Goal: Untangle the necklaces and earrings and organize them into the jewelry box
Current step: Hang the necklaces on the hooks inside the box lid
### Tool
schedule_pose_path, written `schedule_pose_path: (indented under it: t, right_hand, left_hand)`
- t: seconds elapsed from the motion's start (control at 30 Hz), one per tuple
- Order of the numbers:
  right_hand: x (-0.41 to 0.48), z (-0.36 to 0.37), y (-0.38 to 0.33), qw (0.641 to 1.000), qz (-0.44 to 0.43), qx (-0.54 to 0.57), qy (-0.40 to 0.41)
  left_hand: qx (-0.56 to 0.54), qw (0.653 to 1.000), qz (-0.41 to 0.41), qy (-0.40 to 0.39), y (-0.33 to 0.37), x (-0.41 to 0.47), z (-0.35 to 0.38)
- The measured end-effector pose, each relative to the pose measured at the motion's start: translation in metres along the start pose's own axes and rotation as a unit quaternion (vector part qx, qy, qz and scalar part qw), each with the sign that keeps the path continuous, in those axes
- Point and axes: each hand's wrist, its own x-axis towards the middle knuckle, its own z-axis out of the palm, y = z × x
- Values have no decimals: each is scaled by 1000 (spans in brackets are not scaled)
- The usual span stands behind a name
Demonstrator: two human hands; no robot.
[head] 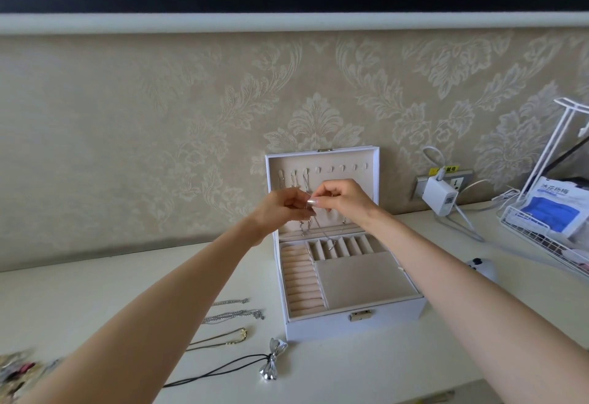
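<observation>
At the far left of the white table (63, 301) we see a blurry heap of jewelry (16, 368). Next to it lie two silver chains (234, 314), a gold necklace (223, 338) and a black cord with a shiny silver bow (273, 363).

Our left hand (283, 209) is curled and pinches a thin silver chain (305, 226). Our right hand (342, 198) pinches the same chain, just beside it. The chain hangs down in front of the open lid (357, 177) of the white jewelry box (318, 330). A few hung chains (293, 180) dangle from the lid's left hooks.

To the right, a white charger (441, 194) sits in the wall plug. A wire basket (526, 231) stands at the edge.
</observation>
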Motion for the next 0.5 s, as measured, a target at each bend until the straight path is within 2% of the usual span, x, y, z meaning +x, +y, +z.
schedule_pose_path:
  t: [0.27, 0.5]
  right_hand:
    - [4, 4, 1, 998, -11, 13, 64]
    - [4, 0, 11, 989, 76, 128, -11]
  left_hand:
    - [40, 999, 11, 27, -1, 8, 3]
    - [80, 995, 44, 45, 2, 23, 5]
